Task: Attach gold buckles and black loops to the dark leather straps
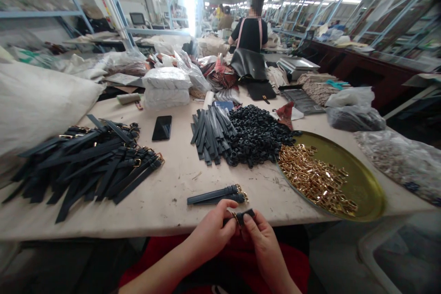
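Near the table's front edge, my left hand (pixel 220 223) and my right hand (pixel 260 234) pinch a short dark strap (pixel 247 215) between them, with a gold buckle (pixel 237 218) at my left fingertips. Just beyond my hands lie a few finished-looking dark straps with gold buckles (pixel 213 195). Farther back are a stack of flat dark strips (pixel 212 133) and a heap of small black loops (pixel 257 133). A round gold tray (pixel 368 188) on the right bears many gold buckles (pixel 317 179). On the left is a large pile of buckled straps (pixel 93 161).
A black phone (pixel 161 128) lies between the piles. Plastic-wrapped white bundles (pixel 167 87), a black bag (pixel 250 65) and grey-beige pieces (pixel 319 87) line the table's far side. A white sack (pixel 37 101) bulges at left. A person (pixel 251 32) stands beyond the table.
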The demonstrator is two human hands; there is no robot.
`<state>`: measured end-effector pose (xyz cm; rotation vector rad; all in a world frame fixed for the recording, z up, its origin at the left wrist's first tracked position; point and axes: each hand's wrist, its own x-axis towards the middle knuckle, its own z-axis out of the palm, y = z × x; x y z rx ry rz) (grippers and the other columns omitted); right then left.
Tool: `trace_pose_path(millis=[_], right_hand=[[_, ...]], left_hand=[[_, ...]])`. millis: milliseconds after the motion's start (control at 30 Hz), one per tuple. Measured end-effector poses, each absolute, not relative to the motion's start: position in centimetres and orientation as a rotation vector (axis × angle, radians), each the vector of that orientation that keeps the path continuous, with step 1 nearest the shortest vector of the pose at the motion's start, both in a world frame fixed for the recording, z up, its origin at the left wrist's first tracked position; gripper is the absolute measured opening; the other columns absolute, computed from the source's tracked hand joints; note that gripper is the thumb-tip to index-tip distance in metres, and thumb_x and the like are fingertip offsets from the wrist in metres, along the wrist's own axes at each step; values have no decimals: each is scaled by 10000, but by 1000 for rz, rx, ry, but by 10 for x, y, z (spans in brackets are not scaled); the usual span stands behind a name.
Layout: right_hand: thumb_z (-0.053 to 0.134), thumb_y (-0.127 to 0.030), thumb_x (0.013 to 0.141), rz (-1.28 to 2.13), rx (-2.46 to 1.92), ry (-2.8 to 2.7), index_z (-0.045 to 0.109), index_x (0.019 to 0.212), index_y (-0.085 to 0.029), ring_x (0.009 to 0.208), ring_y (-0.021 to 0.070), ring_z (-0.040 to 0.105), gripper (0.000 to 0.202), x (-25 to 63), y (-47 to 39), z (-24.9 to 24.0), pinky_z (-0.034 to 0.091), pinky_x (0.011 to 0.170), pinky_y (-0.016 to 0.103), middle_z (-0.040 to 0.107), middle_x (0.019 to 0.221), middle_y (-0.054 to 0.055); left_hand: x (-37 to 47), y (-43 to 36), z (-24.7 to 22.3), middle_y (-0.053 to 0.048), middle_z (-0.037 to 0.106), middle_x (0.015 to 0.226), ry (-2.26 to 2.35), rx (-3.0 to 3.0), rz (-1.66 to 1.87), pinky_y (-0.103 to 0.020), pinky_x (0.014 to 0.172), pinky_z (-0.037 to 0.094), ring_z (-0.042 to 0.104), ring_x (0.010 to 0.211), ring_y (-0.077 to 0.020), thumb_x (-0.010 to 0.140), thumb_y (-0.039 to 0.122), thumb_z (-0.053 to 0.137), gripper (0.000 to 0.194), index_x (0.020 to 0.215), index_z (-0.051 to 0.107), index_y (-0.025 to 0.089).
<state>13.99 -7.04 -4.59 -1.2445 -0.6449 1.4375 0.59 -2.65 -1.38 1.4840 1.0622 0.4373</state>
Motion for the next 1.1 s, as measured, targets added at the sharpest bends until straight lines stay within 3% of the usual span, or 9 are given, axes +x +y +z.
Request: trace_pose_path(millis=[100,233,367,567,733,900,1000,1100], right_hand=[[463,-526,781,1463,-1163,-532,561,680,-170,535,105,429,382,143,-74,-48,360,518,233,511,567,-14],[590,-398,751,1656,-1054,-424,554,755,-190,495,72,395,212,144,-75,-48,342,487,197,488,561,-42],[563,-383,776,1863,-933,-414,565,888,-182,502,74,399,230,145,-77,-49,340,472,196,485,605,-30],[611,-319,750,1993,-891,-420,557,751,-158,540,69,389,170,149,-80,-47,328,516,191,470,633,-26],[602,-397,730,1805,-1009,-527,498,671,-173,535,83,371,254,148,-74,-39,324,529,206,436,571,-43],[571,-464,718,1361,-1432,-834,429,633,-200,485,94,374,312,152,-67,-46,317,477,220,420,513,-58],[582,-455,702,1114,-1581,-986,454,752,-205,483,104,405,285,156,-66,-54,340,478,227,436,537,-63],[571,-442,715,1247,-1529,-1101,468,875,-206,498,101,425,304,162,-68,-57,347,480,220,466,589,-59]], left_hand=[[3,-25,-12,34,559,683,1117,1528,419,-216,561,376,500,579,-111,785,260,440,313,1086,405,187],[2,-27,-8,41,554,671,1167,1566,426,-218,571,366,505,613,-121,765,300,489,301,1040,426,194],[4,-29,-5,33,576,696,1228,1611,411,-224,586,367,516,626,-125,746,312,514,271,978,445,191],[2,-31,-4,3,623,784,1249,1684,304,-233,608,367,535,715,-147,740,360,514,189,798,556,186],[4,-31,-2,-5,619,734,1195,1524,397,-223,596,377,529,680,-136,734,359,522,210,764,571,156],[4,-30,-3,3,588,696,1083,1262,454,-206,569,372,495,629,-106,707,309,546,196,791,540,133],[3,-29,-8,10,583,692,1052,1170,420,-192,525,350,479,588,-88,704,264,533,193,843,537,130],[1,-29,-11,6,588,706,1022,1138,378,-184,498,335,471,574,-82,711,253,520,206,873,547,128]])
